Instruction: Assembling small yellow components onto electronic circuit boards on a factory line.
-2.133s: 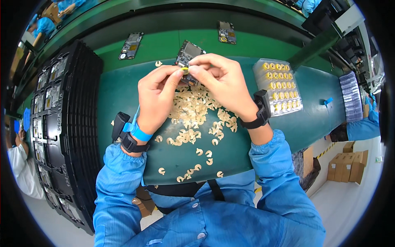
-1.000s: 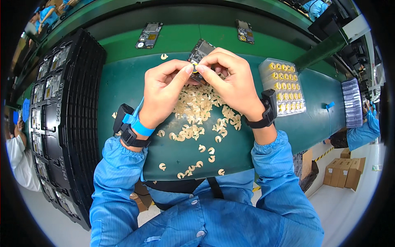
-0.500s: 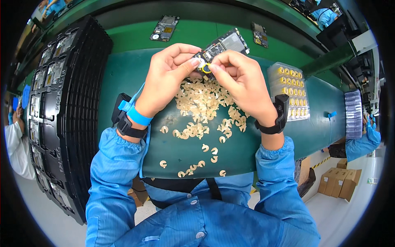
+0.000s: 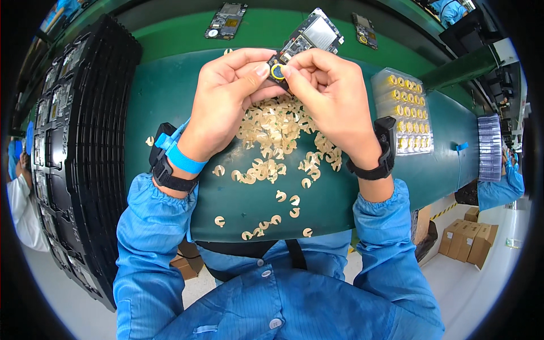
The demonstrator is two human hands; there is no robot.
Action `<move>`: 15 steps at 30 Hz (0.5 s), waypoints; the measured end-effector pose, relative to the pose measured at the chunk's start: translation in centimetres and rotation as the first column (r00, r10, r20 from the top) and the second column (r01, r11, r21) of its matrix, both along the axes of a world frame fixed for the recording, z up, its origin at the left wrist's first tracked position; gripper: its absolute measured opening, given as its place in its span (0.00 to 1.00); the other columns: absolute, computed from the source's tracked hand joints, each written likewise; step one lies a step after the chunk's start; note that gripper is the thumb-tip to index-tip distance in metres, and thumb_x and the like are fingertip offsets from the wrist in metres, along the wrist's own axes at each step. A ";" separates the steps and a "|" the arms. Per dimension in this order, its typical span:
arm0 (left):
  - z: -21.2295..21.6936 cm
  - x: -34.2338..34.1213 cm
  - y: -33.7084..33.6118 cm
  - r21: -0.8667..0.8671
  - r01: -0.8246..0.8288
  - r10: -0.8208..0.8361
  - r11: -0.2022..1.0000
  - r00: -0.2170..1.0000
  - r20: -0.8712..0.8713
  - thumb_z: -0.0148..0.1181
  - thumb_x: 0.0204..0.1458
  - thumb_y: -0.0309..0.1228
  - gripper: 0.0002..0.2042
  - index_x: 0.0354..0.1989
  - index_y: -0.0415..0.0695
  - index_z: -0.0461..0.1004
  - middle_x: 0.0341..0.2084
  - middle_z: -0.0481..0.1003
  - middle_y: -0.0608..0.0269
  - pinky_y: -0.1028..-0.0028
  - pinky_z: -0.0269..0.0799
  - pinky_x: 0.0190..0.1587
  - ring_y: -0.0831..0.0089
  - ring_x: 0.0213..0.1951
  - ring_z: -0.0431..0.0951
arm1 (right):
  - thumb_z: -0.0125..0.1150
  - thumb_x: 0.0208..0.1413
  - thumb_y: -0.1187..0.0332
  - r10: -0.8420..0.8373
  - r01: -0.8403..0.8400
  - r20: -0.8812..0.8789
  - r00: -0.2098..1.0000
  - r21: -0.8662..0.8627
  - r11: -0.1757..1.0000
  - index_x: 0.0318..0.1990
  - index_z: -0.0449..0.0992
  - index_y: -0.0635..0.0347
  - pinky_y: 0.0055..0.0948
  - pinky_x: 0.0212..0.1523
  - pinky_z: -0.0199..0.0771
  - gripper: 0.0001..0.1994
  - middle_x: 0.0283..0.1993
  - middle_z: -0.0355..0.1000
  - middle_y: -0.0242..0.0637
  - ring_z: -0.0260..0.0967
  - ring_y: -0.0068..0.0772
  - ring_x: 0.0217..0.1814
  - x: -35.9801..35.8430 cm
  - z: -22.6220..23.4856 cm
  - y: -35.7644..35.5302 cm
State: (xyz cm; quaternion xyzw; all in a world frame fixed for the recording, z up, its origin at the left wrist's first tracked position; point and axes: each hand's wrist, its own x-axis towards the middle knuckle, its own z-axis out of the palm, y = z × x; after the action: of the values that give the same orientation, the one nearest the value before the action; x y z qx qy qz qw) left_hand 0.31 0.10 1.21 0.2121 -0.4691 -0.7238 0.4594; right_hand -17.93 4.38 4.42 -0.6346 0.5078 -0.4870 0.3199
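My left hand [image 4: 229, 93] grips a dark circuit board [image 4: 290, 52] at its near end, thumb on top. The board is tilted, with a silvery metal shield toward its far end. A round coin cell [image 4: 277, 71] with a yellow rim and dark face lies at the board's near end, between my two thumbs. With its thumb and forefinger, my right hand [image 4: 328, 90] pinches at the cell's right edge; its other fingers are curled. Below both hands, a heap of small cream-coloured notched discs [image 4: 272, 127] covers the green mat.
Two more circuit boards [image 4: 225, 21] lie at the back. At right stands a clear tray [image 4: 403, 113] of yellow-rimmed cells, with stacked clear trays [image 4: 489, 147] farther off. A tall stack of black trays [image 4: 93, 158] rises at left. Cardboard boxes [image 4: 467, 241] sit on the floor.
The coin cell has shifted onto the pale round spot at the board's near end, covering it. Both hands and the board appear slightly higher in view, which has itself shifted.
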 end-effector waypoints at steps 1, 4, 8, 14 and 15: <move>0.1 0.0 0.0 -0.009 0.003 -0.003 1.000 1.000 0.005 0.52 0.68 0.25 0.16 0.58 0.28 0.70 0.50 0.79 0.47 0.65 0.81 0.58 0.64 0.51 0.82 | 0.65 0.60 0.74 0.001 -0.001 0.000 1.000 0.005 1.000 0.35 0.77 0.68 0.20 0.24 0.59 0.05 0.22 0.67 0.24 0.59 0.11 0.24 0.0 0.0 0.0; 0.1 -0.1 0.0 -0.010 0.001 -0.001 1.000 1.000 0.000 0.52 0.68 0.26 0.16 0.58 0.28 0.70 0.50 0.79 0.46 0.65 0.81 0.58 0.64 0.51 0.82 | 0.65 0.59 0.74 -0.007 0.006 -0.053 0.999 -0.018 1.000 0.34 0.77 0.68 0.21 0.24 0.59 0.05 0.21 0.66 0.25 0.59 0.13 0.23 -0.1 0.0 -0.1; 0.1 0.0 0.1 -0.008 -0.002 0.002 1.000 1.000 -0.003 0.53 0.67 0.25 0.15 0.58 0.28 0.71 0.50 0.79 0.46 0.66 0.81 0.58 0.64 0.51 0.82 | 0.65 0.58 0.74 -0.023 0.018 -0.092 0.995 -0.049 0.999 0.33 0.77 0.68 0.21 0.24 0.59 0.06 0.21 0.65 0.25 0.59 0.13 0.23 0.1 0.1 0.0; 0.5 -0.1 0.6 -0.049 -0.049 0.051 0.998 0.998 0.040 0.56 0.66 0.23 0.15 0.58 0.29 0.71 0.49 0.80 0.47 0.67 0.82 0.55 0.65 0.50 0.83 | 0.64 0.64 0.73 0.026 -0.029 -0.085 0.996 -0.026 0.999 0.37 0.77 0.68 0.13 0.23 0.55 0.06 0.26 0.69 0.20 0.60 0.05 0.25 -0.3 0.1 0.0; 0.6 -0.1 0.7 -0.047 -0.050 0.052 0.998 0.998 0.041 0.56 0.66 0.23 0.15 0.58 0.29 0.71 0.49 0.80 0.47 0.67 0.82 0.55 0.65 0.50 0.83 | 0.64 0.64 0.73 0.033 -0.034 -0.075 0.997 -0.018 0.999 0.37 0.77 0.69 0.13 0.23 0.55 0.06 0.26 0.70 0.21 0.60 0.05 0.25 -0.3 0.2 0.0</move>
State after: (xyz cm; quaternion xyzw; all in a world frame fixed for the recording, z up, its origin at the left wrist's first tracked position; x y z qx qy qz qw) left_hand 0.19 0.76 1.77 0.2285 -0.4899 -0.6962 0.4723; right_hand -18.18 4.42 4.58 -0.6638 0.5039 -0.4624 0.3028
